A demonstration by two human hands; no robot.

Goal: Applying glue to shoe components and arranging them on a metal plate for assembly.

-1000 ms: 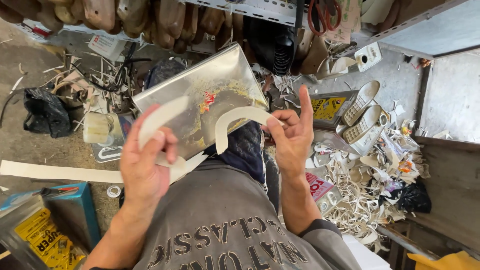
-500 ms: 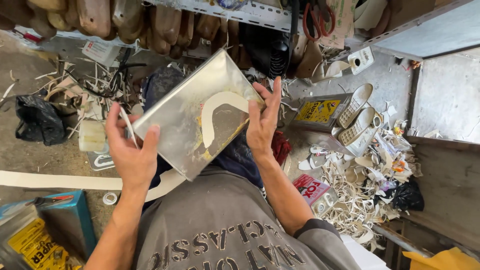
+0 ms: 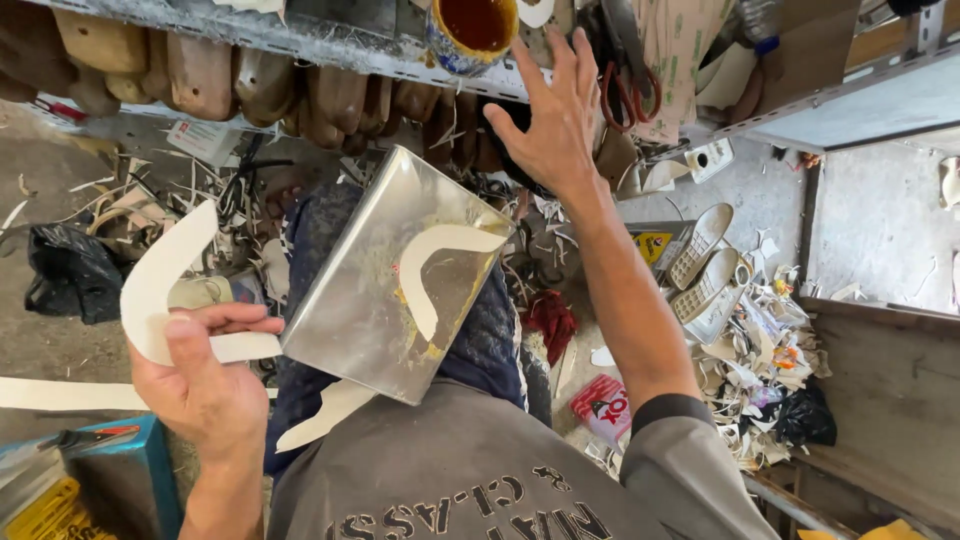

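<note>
Here, left hand point(image 3: 200, 385) clamped on white curved strip point(image 3: 160, 280), right hand point(image 3: 555, 115) spread open, seemingly nearing glue tin point(image 3: 475, 30).

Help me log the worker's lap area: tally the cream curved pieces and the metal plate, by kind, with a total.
Cream curved pieces: 2, one held in the left hand at, one lying on the plate at
Shiny metal plates: 1, resting on the lap
Total: 3
The right hand holds none of them; it reaches up toward the shelf.
</note>
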